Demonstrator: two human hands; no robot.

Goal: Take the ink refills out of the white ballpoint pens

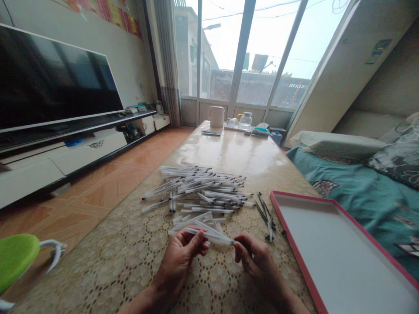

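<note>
Close to me over the table, my left hand (188, 248) pinches a white pen barrel (212, 235) between thumb and fingers. At the barrel's right end, where a dark tip shows, the fingers of my right hand (252, 253) are closed on it. Just beyond my hands lie several loose white tubes (193, 219). Behind them spreads a large pile of white pens with black ends (203, 185). To the right, several thin black refills (265, 213) lie beside the box lid, some with pale parts among them.
A shallow white tray with a red rim (304, 257) lies at the table's right. Along the far end of the patterned table (124, 244) stand a pitcher (216, 116) and a glass teapot (245, 119). A green stool (18, 259) is at the left, a bed (356, 187) at the right.
</note>
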